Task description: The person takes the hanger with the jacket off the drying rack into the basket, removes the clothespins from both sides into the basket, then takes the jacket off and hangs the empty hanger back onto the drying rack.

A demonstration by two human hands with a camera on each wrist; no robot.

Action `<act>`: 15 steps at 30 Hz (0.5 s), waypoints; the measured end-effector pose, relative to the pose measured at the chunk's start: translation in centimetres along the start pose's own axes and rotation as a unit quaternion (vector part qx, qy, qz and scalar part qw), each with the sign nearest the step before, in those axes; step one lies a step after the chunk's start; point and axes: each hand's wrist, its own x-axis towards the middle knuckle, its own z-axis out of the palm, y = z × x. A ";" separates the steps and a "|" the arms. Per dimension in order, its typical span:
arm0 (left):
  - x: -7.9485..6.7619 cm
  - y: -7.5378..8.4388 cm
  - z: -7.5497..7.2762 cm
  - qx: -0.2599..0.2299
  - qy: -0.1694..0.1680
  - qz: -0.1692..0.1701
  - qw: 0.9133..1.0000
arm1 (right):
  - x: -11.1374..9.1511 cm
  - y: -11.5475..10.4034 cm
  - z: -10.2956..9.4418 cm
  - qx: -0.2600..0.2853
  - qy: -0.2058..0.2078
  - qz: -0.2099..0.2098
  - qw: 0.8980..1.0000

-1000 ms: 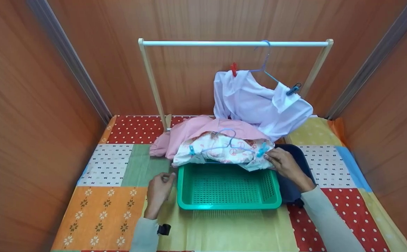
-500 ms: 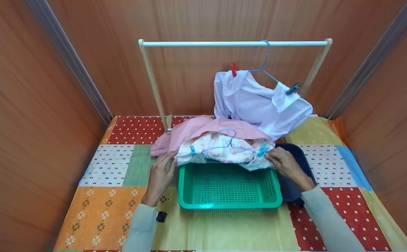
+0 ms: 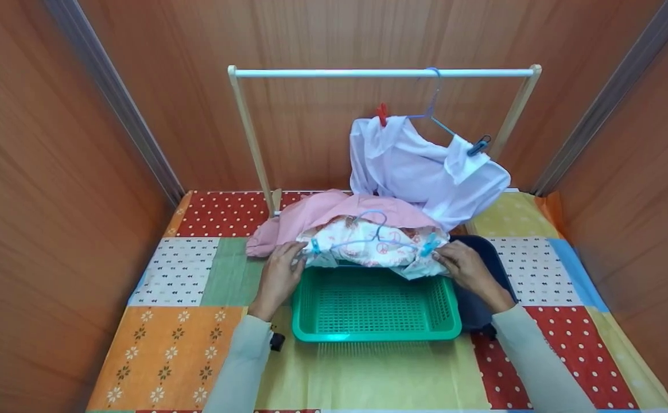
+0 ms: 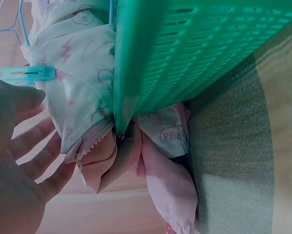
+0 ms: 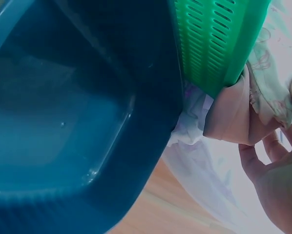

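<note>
A white garment with pink prints (image 3: 362,255) lies across the back rim of the green basket (image 3: 377,337), bunched on a blue hanger (image 3: 375,240). Light blue clothespins clip both its ends, a left clothespin (image 3: 315,246) and a right clothespin (image 3: 429,245). My left hand (image 3: 279,276) is at the garment's left end; in the left wrist view its fingers (image 4: 43,165) are spread beside the cloth, thumb near the clothespin. My right hand (image 3: 469,269) pinches the right end; in the right wrist view the thumb and fingers (image 5: 278,146) take the cloth's edge. Pink cloth (image 3: 311,215) lies behind.
A wooden rack with a white bar (image 3: 334,73) stands at the back. From it hangs a white shirt (image 3: 408,166) with a red clothespin (image 3: 382,114) and a dark clothespin (image 3: 478,145). A dark blue basin (image 3: 477,312) sits right of the basket. Wooden panels surround the patchwork cloth (image 3: 167,344).
My left hand has moved forward and right from beside the basket to the garment's left end, its fingers now reaching the cloth. The right hand stays at the right end.
</note>
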 end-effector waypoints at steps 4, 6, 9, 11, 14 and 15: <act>0.4 -0.1 0.3 0.011 -0.006 0.006 1.000 | 0.0 -0.1 0.0 -0.002 -0.008 0.012 1.000; 0.5 -0.2 0.4 0.009 -0.011 0.006 1.000 | -0.1 -0.1 0.0 -0.003 -0.011 0.017 1.000; 0.5 -0.3 0.5 0.002 -0.014 -0.002 1.000 | -0.1 -0.2 -0.1 -0.007 -0.016 0.023 1.000; 0.5 -0.3 0.5 -0.001 -0.013 -0.003 1.000 | -0.1 -0.2 -0.1 -0.008 -0.020 0.029 0.999; 0.4 -0.2 0.4 -0.005 -0.008 0.002 1.000 | -0.1 -0.2 -0.2 -0.010 -0.024 0.038 0.999; 0.4 -0.1 0.3 -0.005 -0.006 0.005 1.000 | -0.2 -0.2 -0.2 -0.009 -0.024 0.039 0.999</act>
